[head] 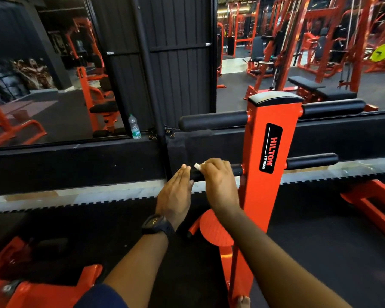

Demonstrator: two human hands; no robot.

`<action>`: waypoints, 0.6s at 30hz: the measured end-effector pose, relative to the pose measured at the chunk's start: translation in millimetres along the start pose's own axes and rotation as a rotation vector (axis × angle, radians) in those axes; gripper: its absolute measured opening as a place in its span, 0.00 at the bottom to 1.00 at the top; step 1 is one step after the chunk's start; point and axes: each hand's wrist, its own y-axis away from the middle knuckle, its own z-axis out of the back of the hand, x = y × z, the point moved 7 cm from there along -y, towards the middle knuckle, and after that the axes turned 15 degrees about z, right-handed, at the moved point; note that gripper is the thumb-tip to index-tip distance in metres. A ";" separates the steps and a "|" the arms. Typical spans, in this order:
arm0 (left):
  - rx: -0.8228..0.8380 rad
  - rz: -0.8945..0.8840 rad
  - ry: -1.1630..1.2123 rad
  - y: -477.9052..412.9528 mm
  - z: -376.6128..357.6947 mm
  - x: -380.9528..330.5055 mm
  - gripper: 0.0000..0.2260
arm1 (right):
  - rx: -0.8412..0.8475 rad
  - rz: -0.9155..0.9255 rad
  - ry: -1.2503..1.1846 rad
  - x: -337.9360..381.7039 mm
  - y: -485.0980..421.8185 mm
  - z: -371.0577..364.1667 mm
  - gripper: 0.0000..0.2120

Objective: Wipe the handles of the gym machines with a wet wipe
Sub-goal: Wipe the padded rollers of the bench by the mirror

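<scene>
Right hand (pixel 218 181) curled over black foam handle (pixel 197 176) at frame centre, white wet wipe (pixel 197 166) pressed under its fingers | left hand (pixel 176 194) flat, fingers straight, touching handle's free end | handle juts left from orange Hilton machine post (pixel 269 152) | wristwatch (pixel 157 225) on left wrist

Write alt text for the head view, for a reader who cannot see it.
The right hand grips a white wet wipe against a black handle on an orange gym machine; the left hand rests open at the handle's end.
</scene>
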 end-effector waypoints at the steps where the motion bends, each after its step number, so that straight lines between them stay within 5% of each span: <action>1: -0.001 -0.004 0.002 0.8 0.6 -1.0 0.21 | -0.024 -0.022 -0.032 8.9 7.7 -3.0 0.05; 7: 0.029 0.007 -0.020 -0.8 3.9 2.0 0.22 | -0.256 -0.538 -0.276 10.8 29.6 -8.9 0.04; 11: 0.026 0.003 0.020 -0.1 7.7 2.8 0.22 | -0.126 -0.432 -0.339 22.5 30.4 -26.0 0.05; 15: 0.040 0.018 0.004 -0.3 6.2 2.5 0.21 | -0.462 -0.705 -0.510 21.8 43.3 -16.6 0.09; 18: 0.025 0.058 0.078 0.3 11.3 2.2 0.19 | -0.454 -0.776 -0.570 35.3 48.2 -31.3 0.11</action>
